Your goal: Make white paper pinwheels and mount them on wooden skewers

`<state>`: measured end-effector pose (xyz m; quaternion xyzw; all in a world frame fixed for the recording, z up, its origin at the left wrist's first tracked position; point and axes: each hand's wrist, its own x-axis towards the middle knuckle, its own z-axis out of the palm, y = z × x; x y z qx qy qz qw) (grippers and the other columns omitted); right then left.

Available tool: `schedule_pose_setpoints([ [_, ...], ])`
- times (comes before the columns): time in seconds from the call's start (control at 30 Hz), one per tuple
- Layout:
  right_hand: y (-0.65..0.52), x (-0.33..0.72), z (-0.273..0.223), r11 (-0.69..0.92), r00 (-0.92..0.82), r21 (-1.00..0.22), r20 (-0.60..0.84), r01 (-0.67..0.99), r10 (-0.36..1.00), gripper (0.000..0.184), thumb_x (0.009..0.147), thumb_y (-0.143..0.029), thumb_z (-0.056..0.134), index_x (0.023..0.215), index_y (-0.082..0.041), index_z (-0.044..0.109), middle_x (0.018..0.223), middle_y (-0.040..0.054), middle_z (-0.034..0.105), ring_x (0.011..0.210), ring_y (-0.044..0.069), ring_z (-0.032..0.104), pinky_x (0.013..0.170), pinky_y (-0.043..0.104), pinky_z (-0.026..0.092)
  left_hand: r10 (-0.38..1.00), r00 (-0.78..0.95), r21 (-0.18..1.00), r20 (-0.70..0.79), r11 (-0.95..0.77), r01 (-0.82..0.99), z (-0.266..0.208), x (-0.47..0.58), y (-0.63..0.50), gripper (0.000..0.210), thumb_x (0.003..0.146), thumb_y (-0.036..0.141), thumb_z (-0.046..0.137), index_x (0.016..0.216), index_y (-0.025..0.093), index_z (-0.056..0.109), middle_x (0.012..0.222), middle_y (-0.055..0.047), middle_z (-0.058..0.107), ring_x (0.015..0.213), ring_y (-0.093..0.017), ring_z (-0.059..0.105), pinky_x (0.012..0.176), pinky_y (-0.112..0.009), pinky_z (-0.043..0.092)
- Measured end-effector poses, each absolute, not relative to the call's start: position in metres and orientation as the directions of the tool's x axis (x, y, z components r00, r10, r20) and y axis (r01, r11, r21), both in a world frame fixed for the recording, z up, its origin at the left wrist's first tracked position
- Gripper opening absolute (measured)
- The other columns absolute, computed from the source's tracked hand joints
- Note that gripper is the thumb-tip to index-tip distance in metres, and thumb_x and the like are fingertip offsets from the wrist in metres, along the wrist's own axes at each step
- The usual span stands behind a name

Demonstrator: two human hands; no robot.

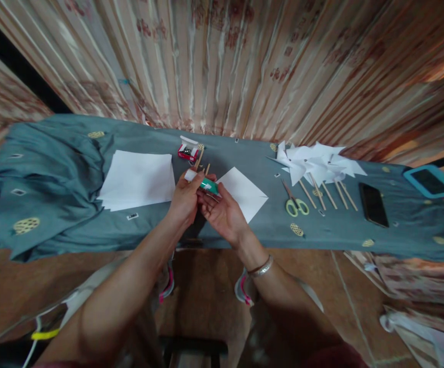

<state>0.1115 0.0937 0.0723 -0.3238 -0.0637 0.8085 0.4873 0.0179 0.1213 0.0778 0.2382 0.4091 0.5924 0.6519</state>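
Observation:
A green glue stick [209, 186] with a white cap at its left end is held tilted over the near middle of the table. My left hand [186, 197] is closed round its capped end, thumb on top. At the green end my right hand [225, 209] grips with thumb and fingers, palm turned up. Just behind my right hand lies a square white paper [242, 189] with a cut showing at its right corner. Several thin wooden sticks [207, 168] stick out beyond my fingers, partly hidden. A red open box [188, 152] of small dark items stands behind them.
A stack of white paper [139, 176] lies left. To the right are green-handled scissors [297, 206], several white paper pinwheels [317, 161] on sticks, a dark phone [374, 204] and a blue-framed tablet [431, 181]. Grey-green cloth [91, 230] covers the table, bunched at left; a curtain [206, 66] hangs behind.

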Motion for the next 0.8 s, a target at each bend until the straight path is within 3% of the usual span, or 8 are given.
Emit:
schedule_pose_setpoints([
  [0.1, 0.089, 0.109, 0.067, -0.564, -0.358, -0.487, -0.455, -0.667, 0.816, 0.041, 0.100, -0.041, 0.042, 0.085, -0.015, 0.070, 0.076, 0.0032, 0.076, 0.066, 0.008, 0.069, 0.058, 0.015, 0.053, 0.967, -0.075, 0.876, -0.243, 0.185, -0.446, 0.083, 0.008, 0.124, 0.026, 0.083, 0.022, 0.064, 0.105, 0.020, 0.050, 0.069, 0.002, 0.070, 0.073, -0.018, 0.072, 0.069, -0.029, 0.055],
  [0.23, 0.080, 0.121, 0.063, -0.543, -0.349, -0.716, -0.421, -0.439, 0.837, 0.032, 0.083, -0.048, 0.067, 0.088, -0.016, 0.071, 0.081, 0.0047, 0.076, 0.065, 0.010, 0.068, 0.056, 0.017, 0.050, 0.965, -0.185, 0.967, -0.188, 0.149, -0.206, 0.092, -0.017, 0.134, 0.044, 0.086, 0.018, 0.060, 0.126, 0.019, 0.043, 0.071, 0.002, 0.070, 0.069, -0.017, 0.069, 0.066, -0.030, 0.054],
  [0.33, 0.081, 0.151, 0.064, -0.347, -0.221, -0.919, -0.306, -0.184, 0.926, 0.034, 0.075, -0.046, 0.074, 0.092, -0.017, 0.071, 0.085, 0.0049, 0.076, 0.066, 0.011, 0.067, 0.057, 0.020, 0.049, 0.967, -0.215, 0.987, -0.140, 0.154, 0.048, 0.092, -0.039, 0.142, 0.043, 0.083, 0.020, 0.065, 0.124, 0.017, 0.049, 0.071, 0.001, 0.067, 0.069, -0.017, 0.065, 0.066, -0.029, 0.053],
  [0.4, 0.084, 0.179, 0.065, -0.163, -0.093, -0.985, -0.168, 0.059, 0.981, 0.033, 0.078, -0.044, 0.070, 0.097, -0.018, 0.070, 0.086, 0.0053, 0.076, 0.066, 0.012, 0.067, 0.062, 0.024, 0.051, 0.972, -0.181, 0.964, -0.146, 0.181, 0.195, 0.087, -0.051, 0.145, 0.040, 0.083, 0.026, 0.065, 0.120, 0.015, 0.055, 0.073, 0.000, 0.066, 0.068, -0.016, 0.063, 0.064, -0.029, 0.052],
  [0.47, 0.087, 0.207, 0.065, -0.036, 0.017, -0.932, -0.032, 0.360, 0.999, 0.030, 0.084, -0.041, 0.062, 0.100, -0.018, 0.071, 0.087, 0.0061, 0.075, 0.068, 0.015, 0.068, 0.067, 0.028, 0.053, 0.984, -0.125, 0.912, -0.131, 0.169, 0.374, 0.081, -0.059, 0.147, 0.046, 0.085, 0.033, 0.063, 0.126, 0.015, 0.054, 0.080, -0.002, 0.067, 0.070, -0.016, 0.062, 0.064, -0.028, 0.050],
  [0.57, 0.087, 0.238, 0.061, 0.067, 0.020, -0.668, 0.121, 0.741, 0.992, 0.026, 0.087, -0.032, 0.057, 0.105, -0.018, 0.071, 0.092, 0.0094, 0.076, 0.082, 0.022, 0.070, 0.080, 0.038, 0.055, 0.995, -0.077, 0.733, -0.065, 0.100, 0.673, 0.076, -0.064, 0.151, 0.049, 0.085, 0.038, 0.061, 0.127, 0.013, 0.057, 0.087, -0.005, 0.068, 0.075, -0.016, 0.059, 0.070, -0.027, 0.046],
  [0.67, 0.081, 0.253, 0.057, 0.210, -0.138, -0.511, 0.177, 0.834, 0.975, 0.033, 0.083, -0.019, 0.057, 0.115, -0.018, 0.067, 0.118, 0.0137, 0.070, 0.111, 0.027, 0.065, 0.100, 0.046, 0.049, 0.998, -0.039, 0.563, -0.041, 0.055, 0.825, 0.076, -0.063, 0.152, 0.051, 0.086, 0.041, 0.059, 0.129, 0.012, 0.057, 0.094, -0.008, 0.068, 0.078, -0.018, 0.058, 0.076, -0.029, 0.045],
  [0.8, 0.071, 0.259, 0.058, 0.283, -0.271, -0.516, 0.100, 0.808, 0.957, 0.052, 0.076, -0.014, 0.063, 0.128, -0.019, 0.061, 0.141, 0.0134, 0.056, 0.132, 0.028, 0.051, 0.110, 0.050, 0.041, 0.997, 0.074, 0.417, 0.003, -0.068, 0.906, 0.077, -0.061, 0.150, 0.052, 0.090, 0.041, 0.052, 0.132, 0.010, 0.055, 0.108, -0.012, 0.066, 0.081, -0.019, 0.058, 0.081, -0.032, 0.046],
])
